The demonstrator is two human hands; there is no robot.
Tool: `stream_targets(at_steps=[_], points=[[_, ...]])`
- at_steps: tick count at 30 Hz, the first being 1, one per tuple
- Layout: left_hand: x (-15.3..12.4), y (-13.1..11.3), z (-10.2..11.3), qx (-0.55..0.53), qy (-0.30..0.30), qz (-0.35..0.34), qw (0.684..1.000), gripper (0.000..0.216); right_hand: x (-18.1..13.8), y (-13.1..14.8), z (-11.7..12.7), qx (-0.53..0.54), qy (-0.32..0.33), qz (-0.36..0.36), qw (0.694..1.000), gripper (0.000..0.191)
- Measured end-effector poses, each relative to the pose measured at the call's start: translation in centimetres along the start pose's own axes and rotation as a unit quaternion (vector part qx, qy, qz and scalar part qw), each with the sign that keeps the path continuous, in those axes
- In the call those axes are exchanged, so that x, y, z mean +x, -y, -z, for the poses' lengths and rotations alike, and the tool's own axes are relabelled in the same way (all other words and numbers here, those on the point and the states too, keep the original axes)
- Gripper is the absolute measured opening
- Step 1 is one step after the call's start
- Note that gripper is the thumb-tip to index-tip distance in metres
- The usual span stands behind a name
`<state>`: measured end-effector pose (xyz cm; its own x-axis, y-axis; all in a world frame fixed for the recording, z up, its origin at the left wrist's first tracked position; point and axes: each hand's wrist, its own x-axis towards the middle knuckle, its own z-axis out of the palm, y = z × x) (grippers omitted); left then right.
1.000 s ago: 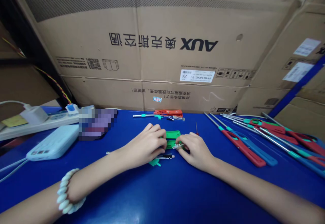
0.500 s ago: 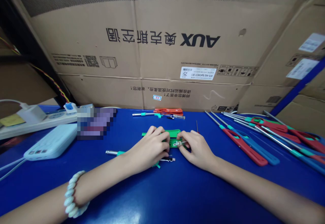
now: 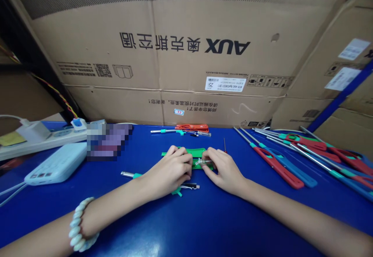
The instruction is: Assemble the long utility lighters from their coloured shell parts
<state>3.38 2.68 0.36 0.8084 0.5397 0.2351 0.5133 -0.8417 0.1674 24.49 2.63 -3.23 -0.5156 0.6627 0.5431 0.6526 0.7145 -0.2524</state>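
Note:
My right hand [image 3: 225, 170] pinches a small clear plastic lighter tank [image 3: 199, 162] with a metal valve end pointing left. Under the tank lies a green lighter shell half [image 3: 196, 166], partly covered by both hands. My left hand [image 3: 175, 169] has its fingers curled on the left part of that half; the thumb is hidden. Just behind, a second green shell half [image 3: 196, 152] rests on the table. Beneath my left wrist passes a metal lighter tube [image 3: 127, 174] with a teal fitting. A black igniter [image 3: 190, 186] with a white wire lies in front of my left fingers.
Behind are orange shell parts [image 3: 192, 127] and another metal tube [image 3: 155, 131]. A thin screwdriver [image 3: 224, 145] stands beyond my right hand. Several long lighters, including a red one [image 3: 279, 167], lie right. A power bank [image 3: 58, 163] and power strip [image 3: 64, 134] are left; cardboard [image 3: 175, 70] walls the back.
The clear tank has shifted slightly left and turned in my right fingers, over the green shell half. My left hand keeps its place; the whole view has shifted a little.

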Motion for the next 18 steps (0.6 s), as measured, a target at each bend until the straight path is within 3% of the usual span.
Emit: stream_targets(at_steps=[18], points=[[-0.13, -0.44, 0.02, 0.01, 0.007, -0.019, 1.0, 0.009, 0.05, 0.13, 0.09, -0.01, -0.002, -0.002, 1.0, 0.004]])
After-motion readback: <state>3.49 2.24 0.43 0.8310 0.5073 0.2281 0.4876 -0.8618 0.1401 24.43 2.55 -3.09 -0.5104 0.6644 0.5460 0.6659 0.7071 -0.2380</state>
